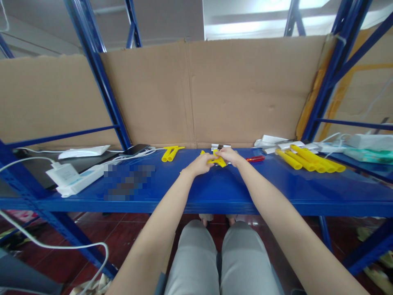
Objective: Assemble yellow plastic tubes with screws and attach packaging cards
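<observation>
Both my hands are together over the blue shelf [166, 186], fingers drawn in on a yellow piece [221, 162] between them. Left hand [201, 164] holds it from the left, right hand [229, 155] from above; exact finger placement too small to tell. Red handle [256, 159] lies just right of the right hand. Farther right, I note yellow tubes [290, 159] side by side. Well left of the left hand: two yellow parts [173, 153], then a power strip [81, 180].

Light grey, plain trousers [196, 260] covered the rounded knees and thighs; the slender forearms [166, 217], left hand [202, 164] and right hand [230, 156] were bare. Footwear was indistinct.
</observation>
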A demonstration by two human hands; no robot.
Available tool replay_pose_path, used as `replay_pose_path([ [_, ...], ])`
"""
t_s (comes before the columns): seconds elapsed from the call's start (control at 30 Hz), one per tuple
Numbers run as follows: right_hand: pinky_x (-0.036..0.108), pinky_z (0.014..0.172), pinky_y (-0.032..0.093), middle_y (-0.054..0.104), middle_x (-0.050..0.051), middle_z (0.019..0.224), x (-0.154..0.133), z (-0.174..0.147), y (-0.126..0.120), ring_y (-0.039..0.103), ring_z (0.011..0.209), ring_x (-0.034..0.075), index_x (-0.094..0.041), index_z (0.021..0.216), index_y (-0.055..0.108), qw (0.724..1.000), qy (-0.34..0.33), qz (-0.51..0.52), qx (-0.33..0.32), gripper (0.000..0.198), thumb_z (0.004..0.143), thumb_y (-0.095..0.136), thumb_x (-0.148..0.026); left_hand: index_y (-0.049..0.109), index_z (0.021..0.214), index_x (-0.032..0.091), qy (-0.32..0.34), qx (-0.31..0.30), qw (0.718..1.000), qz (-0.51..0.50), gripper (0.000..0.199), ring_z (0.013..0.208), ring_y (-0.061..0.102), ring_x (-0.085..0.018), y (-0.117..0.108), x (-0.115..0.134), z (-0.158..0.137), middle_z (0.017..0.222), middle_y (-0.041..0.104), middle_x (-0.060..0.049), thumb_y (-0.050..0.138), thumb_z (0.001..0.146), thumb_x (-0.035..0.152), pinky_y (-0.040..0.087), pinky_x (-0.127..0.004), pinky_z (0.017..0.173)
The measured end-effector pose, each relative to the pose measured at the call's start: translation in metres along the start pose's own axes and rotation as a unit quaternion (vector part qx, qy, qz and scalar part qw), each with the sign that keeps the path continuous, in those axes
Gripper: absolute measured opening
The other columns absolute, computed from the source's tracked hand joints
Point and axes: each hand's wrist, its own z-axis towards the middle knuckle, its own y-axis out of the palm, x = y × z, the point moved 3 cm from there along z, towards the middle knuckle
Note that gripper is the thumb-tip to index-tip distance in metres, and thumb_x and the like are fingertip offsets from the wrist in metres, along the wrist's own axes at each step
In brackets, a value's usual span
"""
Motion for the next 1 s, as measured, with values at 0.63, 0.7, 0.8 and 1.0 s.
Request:
replay_pose_path([
  [0.63,0.021,0.061,0.048,0.065,-0.001,0.062,-0.003,-0.002,0.006,0.059,0.056,0.011,-0.017,0.072,0.059,0.976,0.062,0.191,-0.079,0.023,0.085,0.047,-0.004,0.044,0.14,0.016,-0.06,-0.039,0.996,-0.057,0.066,0.11,0.061,-0.026,-0.005,0.009,-0.005,0.128,0.062,-0.01,0.063,0.076,0.019,0.046,-0.033,0.094],
  [0.7,0.021,0.063,0.048,0.066,-0.001,0.064,-0.001,0.002,0.007,0.059,0.057,0.011,-0.018,0.073,0.059,0.98,0.062,0.179,-0.068,0.023,0.086,0.046,-0.004,0.046,0.139,0.018,-0.06,-0.046,0.997,-0.028,0.063,0.107,0.063,-0.025,-0.005,0.01,-0.005,0.124,0.064,-0.008,0.061,0.078,0.019,0.047,-0.033,0.092],
  [0.8,0.022,0.064,0.049,0.066,0.0,0.066,0.001,0.005,0.008,0.06,0.059,0.011,-0.018,0.074,0.058,0.983,0.063,0.162,-0.056,0.022,0.086,0.045,-0.005,0.044,0.141,0.018,-0.058,-0.051,0.997,0.029,0.063,0.104,0.064,-0.025,-0.005,0.011,-0.006,0.119,0.067,-0.009,0.058,0.079,0.019,0.047,-0.032,0.089],
  [1.0,0.023,0.062,0.047,0.064,0.001,0.061,-0.001,0.003,0.009,0.058,0.057,0.012,-0.016,0.071,0.057,0.985,0.066,0.154,-0.046,0.022,0.086,0.045,-0.005,0.039,0.144,0.018,-0.099,-0.05,0.986,0.123,0.068,0.102,0.066,-0.029,-0.001,0.01,-0.005,0.115,0.069,-0.012,0.056,0.079,0.018,0.048,-0.034,0.086],
])
